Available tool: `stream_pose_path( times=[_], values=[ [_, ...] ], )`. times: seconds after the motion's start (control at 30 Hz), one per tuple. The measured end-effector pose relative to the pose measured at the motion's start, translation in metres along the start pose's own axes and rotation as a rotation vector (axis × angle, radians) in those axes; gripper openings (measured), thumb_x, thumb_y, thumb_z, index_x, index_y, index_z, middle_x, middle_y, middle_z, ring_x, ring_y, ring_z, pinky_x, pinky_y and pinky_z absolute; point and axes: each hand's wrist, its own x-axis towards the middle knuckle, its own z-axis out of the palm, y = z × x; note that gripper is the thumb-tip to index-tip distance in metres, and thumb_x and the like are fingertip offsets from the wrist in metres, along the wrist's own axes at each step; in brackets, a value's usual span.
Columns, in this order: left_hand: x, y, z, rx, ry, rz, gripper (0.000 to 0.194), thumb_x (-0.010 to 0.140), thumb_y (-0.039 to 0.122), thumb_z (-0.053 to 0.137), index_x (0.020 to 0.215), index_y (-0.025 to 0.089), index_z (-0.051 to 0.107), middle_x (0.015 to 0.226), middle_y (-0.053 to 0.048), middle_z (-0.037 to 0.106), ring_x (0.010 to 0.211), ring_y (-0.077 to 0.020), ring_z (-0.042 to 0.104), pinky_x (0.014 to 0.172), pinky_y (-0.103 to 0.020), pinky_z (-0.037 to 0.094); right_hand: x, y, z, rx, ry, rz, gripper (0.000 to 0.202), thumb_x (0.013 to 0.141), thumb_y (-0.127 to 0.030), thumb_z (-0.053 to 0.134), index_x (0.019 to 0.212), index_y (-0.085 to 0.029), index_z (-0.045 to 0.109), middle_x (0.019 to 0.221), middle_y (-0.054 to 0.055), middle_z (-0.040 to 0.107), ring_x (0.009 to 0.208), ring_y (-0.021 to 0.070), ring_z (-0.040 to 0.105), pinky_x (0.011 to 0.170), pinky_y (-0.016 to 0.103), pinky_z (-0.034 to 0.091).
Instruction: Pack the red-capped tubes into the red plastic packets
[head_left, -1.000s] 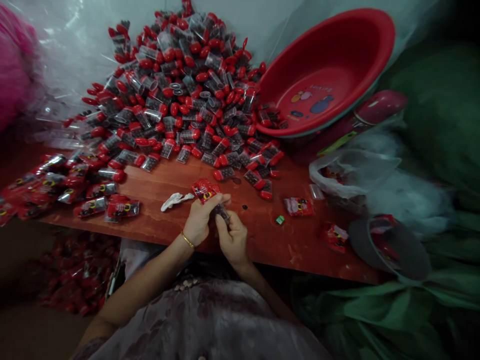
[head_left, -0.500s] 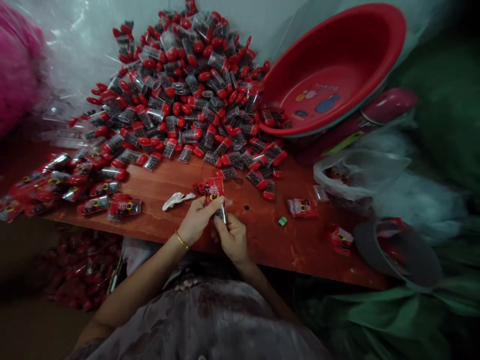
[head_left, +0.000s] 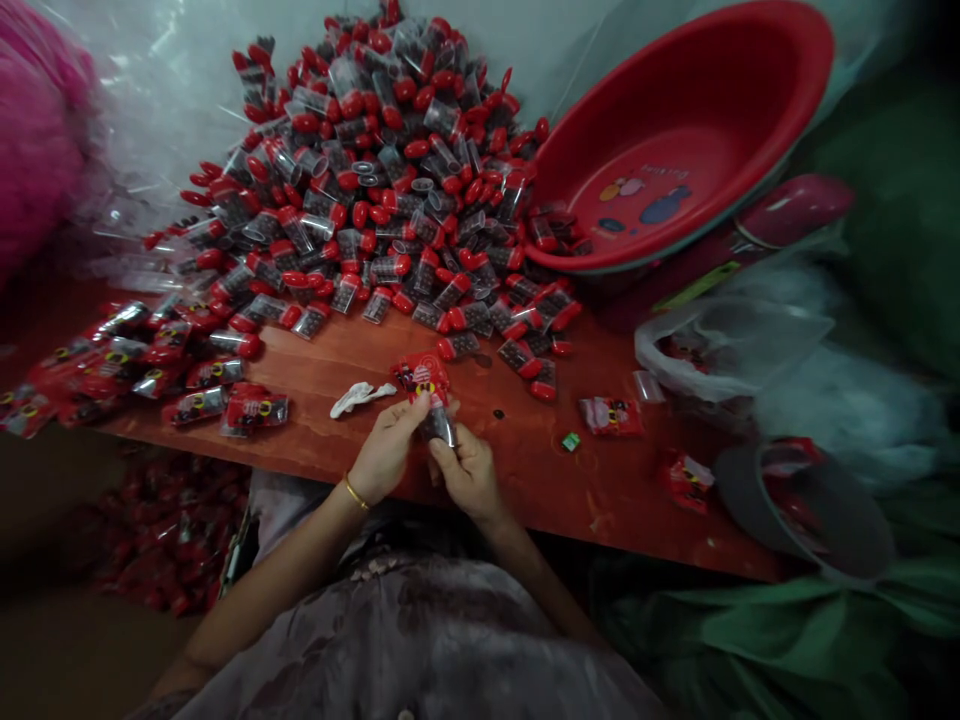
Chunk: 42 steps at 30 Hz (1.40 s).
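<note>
Near the front edge of the table, a small red printed packet [head_left: 421,374] with a clear window showing something dark is held between both hands. My left hand [head_left: 386,450], with a gold bangle at the wrist, pinches its left side, the thumb lying on top. My right hand [head_left: 471,475] is closed around its lower end, thumb over the clear part; the fingers beneath are hidden. A crumpled white scrap [head_left: 360,398] lies left of the packet. Just beyond, the big heap of clear tubes with red caps [head_left: 375,210] covers the back of the table.
Filled red packets [head_left: 199,375] are piled at the left. A red basin [head_left: 675,130] leans at the back right. A plastic bag [head_left: 727,340], a grey bowl [head_left: 810,520], a loose packet [head_left: 611,415] and a small green piece [head_left: 571,441] are to the right.
My left thumb has drawn back toward the left, so more of the packet's clear part shows. My right hand keeps its grip. The view has shifted slightly.
</note>
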Motion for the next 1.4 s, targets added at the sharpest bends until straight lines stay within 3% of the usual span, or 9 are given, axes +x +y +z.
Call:
stream_pose_path(
  times=[0.23,0.5,0.67,0.8,0.97,1.13,1.27,1.33,1.4],
  values=[
    [-0.005,-0.001,0.001,0.170,0.009,0.097,0.033,0.067,0.048,0.071,0.073,0.016,0.071,0.057,0.001,0.062,0.059,-0.0120,0.056,0.062,-0.025,0.047,-0.001,0.003,0.006,-0.030,0.077,0.000,0.028,0.088,-0.043,0.044,0.074,-0.021,0.053,0.051,-0.004,0.051,0.048,0.0115,0.050,0.047,0.022,0.040],
    [0.003,0.009,0.007,0.040,0.047,0.004,0.037,0.060,0.046,0.077,0.074,0.013,0.072,0.068,-0.004,0.070,0.067,-0.0137,0.060,0.072,-0.026,0.046,0.005,-0.013,-0.003,-0.266,0.031,-0.126,0.020,0.087,-0.034,0.047,0.079,-0.019,0.057,0.065,0.001,0.061,0.057,0.0121,0.055,0.053,0.022,0.042],
    [0.003,0.004,0.006,0.073,-0.039,-0.019,0.031,0.058,0.039,0.080,0.074,0.013,0.073,0.073,-0.004,0.070,0.069,-0.0125,0.059,0.074,-0.026,0.044,0.005,-0.009,-0.003,-0.292,0.055,-0.126,0.019,0.087,-0.035,0.046,0.083,-0.019,0.056,0.064,0.001,0.061,0.052,0.0123,0.053,0.049,0.022,0.040],
    [-0.002,0.000,0.002,0.065,-0.065,-0.039,0.033,0.063,0.045,0.075,0.075,0.013,0.072,0.070,-0.002,0.067,0.067,-0.0119,0.057,0.072,-0.026,0.043,0.009,-0.010,-0.008,-0.221,0.047,-0.123,0.024,0.086,-0.039,0.047,0.072,-0.020,0.053,0.056,-0.002,0.055,0.049,0.0113,0.049,0.048,0.022,0.038],
    [0.000,0.002,0.002,-0.007,-0.051,0.042,0.041,0.067,0.052,0.070,0.080,0.013,0.071,0.076,-0.004,0.068,0.075,-0.0147,0.058,0.077,-0.028,0.044,0.018,-0.013,-0.012,-0.148,0.005,-0.073,0.032,0.085,-0.044,0.050,0.063,-0.021,0.048,0.049,-0.006,0.045,0.044,0.0090,0.042,0.046,0.021,0.034],
    [-0.004,-0.005,0.001,-0.040,-0.039,-0.087,0.037,0.065,0.048,0.074,0.071,0.011,0.069,0.069,-0.003,0.065,0.067,-0.0118,0.056,0.072,-0.027,0.044,0.021,0.002,-0.007,-0.141,0.083,-0.026,0.046,0.072,-0.057,0.063,0.052,-0.020,0.044,0.046,-0.006,0.044,0.043,0.0076,0.037,0.045,0.021,0.031],
    [-0.010,-0.007,-0.012,-0.064,-0.048,-0.245,0.039,0.064,0.048,0.074,0.078,0.012,0.069,0.075,-0.005,0.068,0.070,-0.0140,0.061,0.075,-0.029,0.047,0.027,0.007,-0.007,-0.326,0.142,-0.050,0.046,0.057,-0.059,0.074,0.055,-0.021,0.048,0.048,-0.006,0.049,0.045,0.0080,0.040,0.047,0.021,0.034],
    [-0.011,0.003,-0.027,-0.074,0.006,-0.289,0.038,0.067,0.048,0.072,0.081,0.013,0.068,0.079,-0.007,0.070,0.073,-0.0167,0.065,0.076,-0.031,0.049,0.035,0.006,-0.017,-0.433,0.125,-0.100,0.041,0.062,-0.058,0.071,0.063,-0.022,0.053,0.054,-0.004,0.055,0.051,0.0109,0.048,0.054,0.023,0.039],
    [-0.009,0.023,-0.048,-0.109,0.151,-0.281,0.032,0.075,0.047,0.065,0.078,0.015,0.066,0.082,-0.008,0.071,0.075,-0.0184,0.067,0.076,-0.032,0.051,0.047,0.006,-0.035,-0.542,0.162,-0.136,0.034,0.077,-0.055,0.059,0.077,-0.021,0.059,0.069,0.002,0.063,0.066,0.0161,0.056,0.066,0.027,0.044]
  ],
)
